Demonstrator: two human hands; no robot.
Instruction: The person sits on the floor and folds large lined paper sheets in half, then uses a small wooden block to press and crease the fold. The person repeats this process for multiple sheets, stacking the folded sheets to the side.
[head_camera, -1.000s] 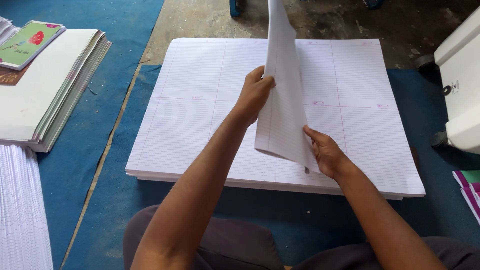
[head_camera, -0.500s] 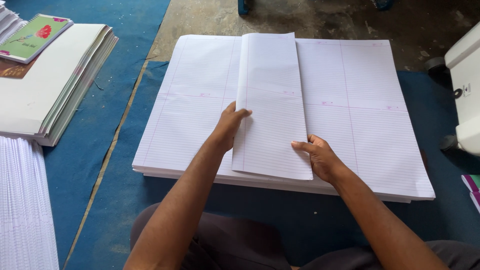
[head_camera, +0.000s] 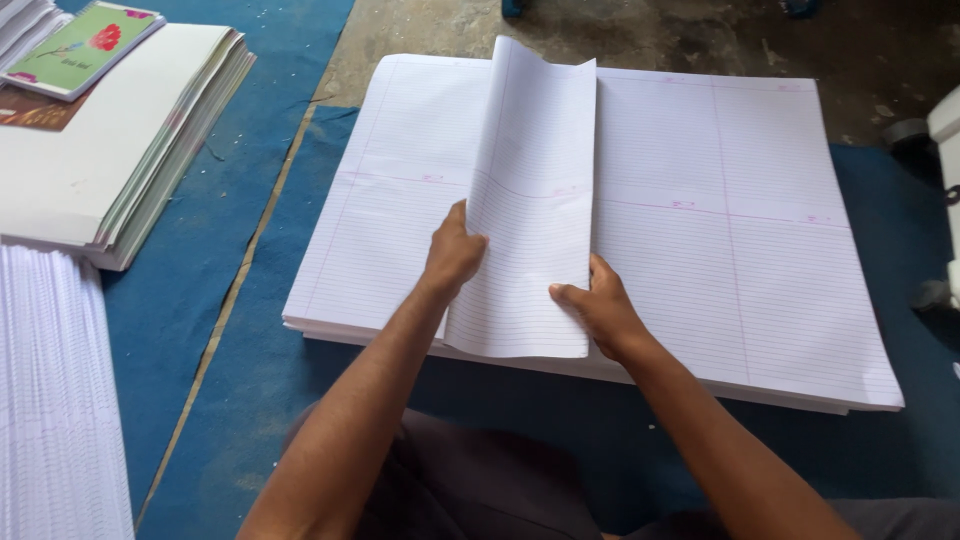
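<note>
Folded ruled sheet (head_camera: 530, 220) now lower over paper stack (head_camera: 760, 250), left hand (head_camera: 452, 250) and right hand (head_camera: 598, 308) both gripping it

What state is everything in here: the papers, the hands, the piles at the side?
Folded sheet: folded, top edge curling up, held at both sides.
Left hand: grip on the sheet's left edge.
Right hand: grip on its right edge.
Ruled stack: flat, unfolded.
Side pile: stacked, edges fanned.
Green booklet: closed.

Both forearms are bare, with no sleeves, watch or rings showing. Dark brownish-grey trousers (head_camera: 470, 490) cover the lap at six o'clock.
</note>
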